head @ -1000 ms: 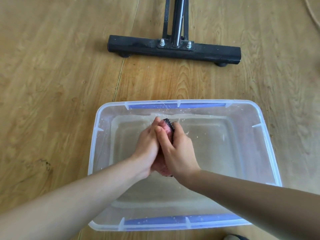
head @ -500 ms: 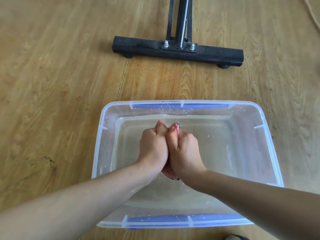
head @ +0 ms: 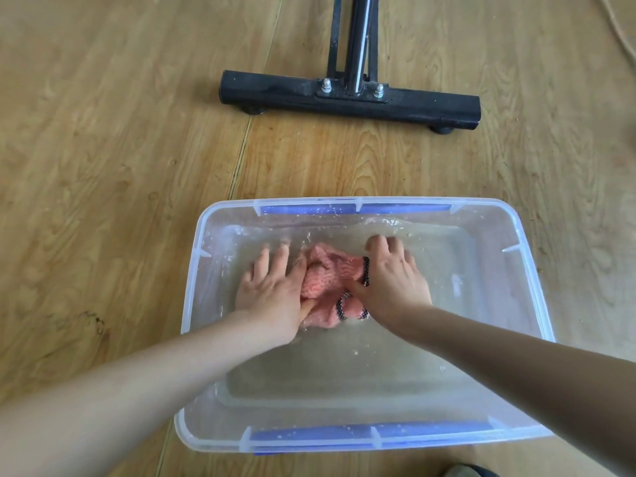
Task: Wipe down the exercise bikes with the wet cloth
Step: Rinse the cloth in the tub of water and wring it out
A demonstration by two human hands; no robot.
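The exercise bike (head: 349, 98) runs off the top edge with only its foot bar and lower post showing, the pink cloth (head: 330, 280) is partly hidden under the left grip (head: 272, 290) and right grip (head: 392, 280), and a dark thing (head: 469, 471) at the bottom edge is cut too short to identify.

Clear plastic tub (head: 193, 287), blue handles, holding water, on wood-plank floor (head: 103, 149).

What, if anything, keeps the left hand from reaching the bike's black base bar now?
Probably yes, nothing blocks it. The left hand touches the pink cloth inside the tub, so it must clear the far rim; beyond lies only bare floor before the base bar.
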